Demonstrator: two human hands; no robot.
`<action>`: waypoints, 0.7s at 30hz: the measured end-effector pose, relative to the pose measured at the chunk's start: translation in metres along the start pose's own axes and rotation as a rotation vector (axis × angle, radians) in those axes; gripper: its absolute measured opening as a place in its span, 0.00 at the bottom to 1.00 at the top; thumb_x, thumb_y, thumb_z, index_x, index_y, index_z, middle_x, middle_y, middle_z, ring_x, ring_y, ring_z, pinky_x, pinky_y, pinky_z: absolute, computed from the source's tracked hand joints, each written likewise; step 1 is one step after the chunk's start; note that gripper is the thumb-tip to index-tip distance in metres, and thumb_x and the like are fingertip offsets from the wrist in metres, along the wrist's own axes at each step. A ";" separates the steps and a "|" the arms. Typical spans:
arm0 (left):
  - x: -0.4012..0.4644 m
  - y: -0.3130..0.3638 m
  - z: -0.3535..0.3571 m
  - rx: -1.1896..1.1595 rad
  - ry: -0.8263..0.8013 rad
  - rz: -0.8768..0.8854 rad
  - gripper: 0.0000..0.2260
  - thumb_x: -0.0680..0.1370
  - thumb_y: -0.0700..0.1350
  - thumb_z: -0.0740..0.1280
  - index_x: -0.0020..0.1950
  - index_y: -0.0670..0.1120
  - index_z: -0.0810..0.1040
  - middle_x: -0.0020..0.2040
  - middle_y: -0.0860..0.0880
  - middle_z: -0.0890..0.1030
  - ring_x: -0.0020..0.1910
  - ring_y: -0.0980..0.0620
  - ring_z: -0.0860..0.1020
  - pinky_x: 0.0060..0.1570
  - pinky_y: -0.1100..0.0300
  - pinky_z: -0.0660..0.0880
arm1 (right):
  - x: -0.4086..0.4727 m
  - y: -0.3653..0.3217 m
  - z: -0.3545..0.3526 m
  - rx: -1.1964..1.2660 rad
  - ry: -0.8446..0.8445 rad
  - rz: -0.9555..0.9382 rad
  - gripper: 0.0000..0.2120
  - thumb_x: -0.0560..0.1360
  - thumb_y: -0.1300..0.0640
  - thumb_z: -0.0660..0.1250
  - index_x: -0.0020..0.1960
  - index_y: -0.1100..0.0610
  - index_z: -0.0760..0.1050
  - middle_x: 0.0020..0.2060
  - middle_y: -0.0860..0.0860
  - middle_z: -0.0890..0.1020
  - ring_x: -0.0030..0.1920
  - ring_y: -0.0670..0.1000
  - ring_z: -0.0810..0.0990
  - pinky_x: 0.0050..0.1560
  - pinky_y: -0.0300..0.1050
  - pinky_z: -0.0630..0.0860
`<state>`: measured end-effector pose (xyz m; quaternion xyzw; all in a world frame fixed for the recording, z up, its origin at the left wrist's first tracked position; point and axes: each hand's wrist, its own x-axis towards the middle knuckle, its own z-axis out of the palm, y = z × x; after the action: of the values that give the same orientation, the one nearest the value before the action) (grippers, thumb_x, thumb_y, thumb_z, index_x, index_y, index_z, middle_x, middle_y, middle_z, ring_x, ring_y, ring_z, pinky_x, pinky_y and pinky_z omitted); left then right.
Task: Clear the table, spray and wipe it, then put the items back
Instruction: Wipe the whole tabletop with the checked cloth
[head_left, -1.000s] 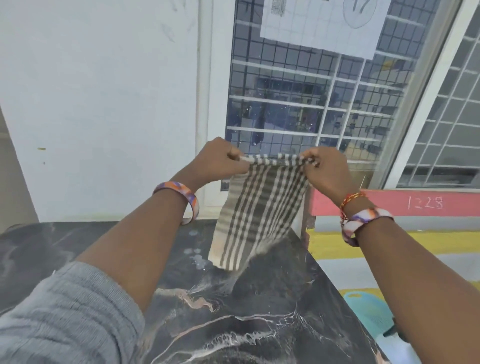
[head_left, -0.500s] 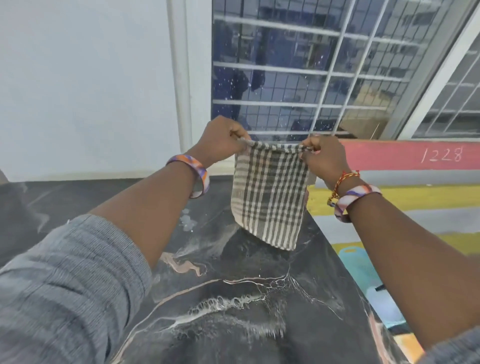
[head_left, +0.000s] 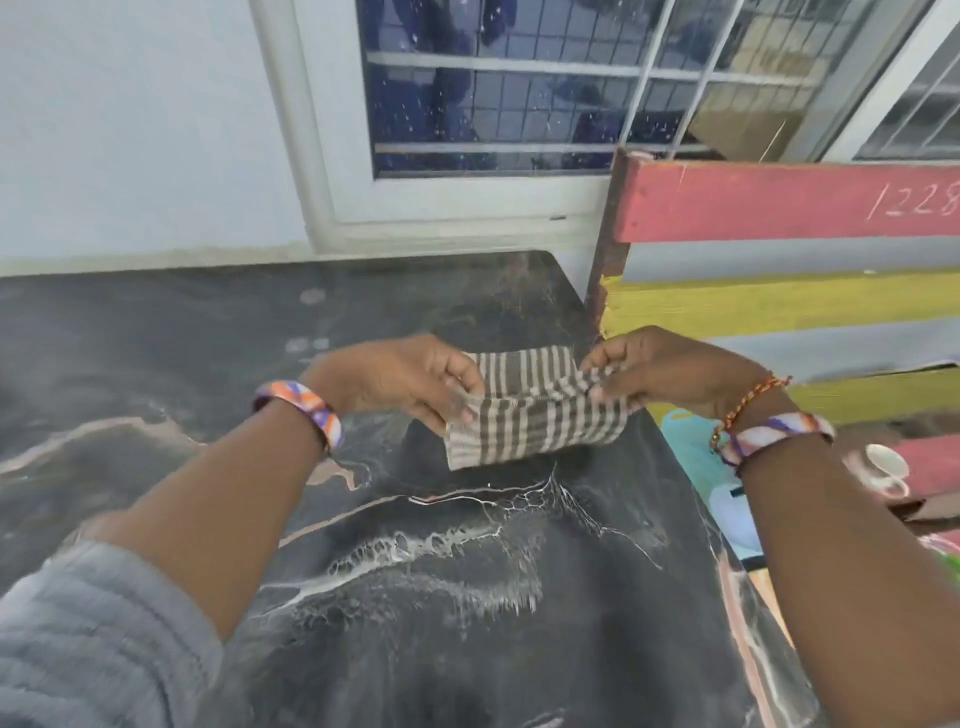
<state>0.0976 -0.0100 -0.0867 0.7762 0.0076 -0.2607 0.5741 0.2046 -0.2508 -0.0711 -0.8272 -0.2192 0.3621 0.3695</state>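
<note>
A grey-and-white checked cloth (head_left: 535, 421), folded into a short wide band, lies low over the far right part of the black marbled table (head_left: 415, 597). My left hand (head_left: 410, 379) pinches its left end. The right end is pinched by my right hand (head_left: 670, 369). Whether the cloth's lower edge touches the tabletop I cannot tell. A few pale droplets (head_left: 309, 322) sit on the table behind my left hand.
A bench with red, grey and yellow slats (head_left: 779, 260) stands right beside the table's right edge. A white cup (head_left: 883, 462) and other small coloured items lie low at the right. A white wall and a barred window (head_left: 519, 93) close off the far side.
Both hands have come down from chest height to just above the table. The cloth, which hung long from its top edge, is now folded shorter. The view has tilted downward.
</note>
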 end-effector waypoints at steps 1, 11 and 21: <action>0.008 -0.006 0.002 -0.020 0.060 0.009 0.11 0.72 0.29 0.66 0.43 0.46 0.77 0.35 0.51 0.80 0.33 0.56 0.79 0.33 0.68 0.79 | 0.008 0.003 0.002 -0.003 0.065 0.011 0.10 0.72 0.67 0.69 0.44 0.53 0.77 0.38 0.51 0.79 0.34 0.45 0.78 0.38 0.38 0.76; 0.038 -0.057 -0.035 0.093 1.062 -0.066 0.15 0.73 0.37 0.68 0.60 0.40 0.76 0.59 0.43 0.79 0.58 0.45 0.78 0.60 0.57 0.71 | 0.092 0.047 0.065 -1.168 0.136 -0.560 0.29 0.77 0.35 0.42 0.74 0.44 0.57 0.75 0.49 0.59 0.75 0.57 0.57 0.72 0.55 0.52; 0.062 -0.066 -0.087 0.354 1.114 -0.035 0.13 0.74 0.37 0.66 0.57 0.42 0.77 0.57 0.41 0.78 0.51 0.48 0.76 0.54 0.62 0.69 | 0.225 0.036 0.002 -0.683 0.615 0.272 0.28 0.78 0.39 0.46 0.76 0.44 0.48 0.77 0.50 0.47 0.76 0.59 0.44 0.72 0.66 0.41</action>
<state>0.1648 0.0724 -0.1525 0.8800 0.2776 0.1800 0.3407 0.3514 -0.1305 -0.1980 -0.9913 -0.0961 0.0527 0.0736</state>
